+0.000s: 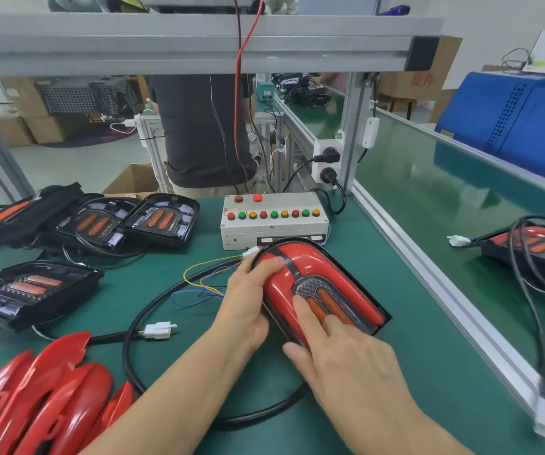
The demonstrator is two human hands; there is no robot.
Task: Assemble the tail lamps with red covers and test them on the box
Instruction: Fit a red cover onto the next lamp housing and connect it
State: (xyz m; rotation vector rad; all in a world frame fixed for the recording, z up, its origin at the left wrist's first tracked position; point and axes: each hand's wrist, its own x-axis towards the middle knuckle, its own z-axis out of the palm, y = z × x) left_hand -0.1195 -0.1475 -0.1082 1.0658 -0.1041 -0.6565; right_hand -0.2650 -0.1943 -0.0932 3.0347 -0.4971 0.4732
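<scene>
You can read only faint red characters printed on the cardboard box (423,81) behind the frame, too blurred to make out, and nothing else.

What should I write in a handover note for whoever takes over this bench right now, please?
Left hand: grips the left side of the lamp, thumb on the red cover.
Right hand: straight fingers press on the cover's amber lenses.
Lamp lies just in front of the test box; the box's top-right red light is on.
Done: a cover sits on this lamp.
Left: whether it is fully seated or plugged in cannot be told. Bare lamps wait at left, spare covers near left. A white plug lies loose on the mat.
</scene>
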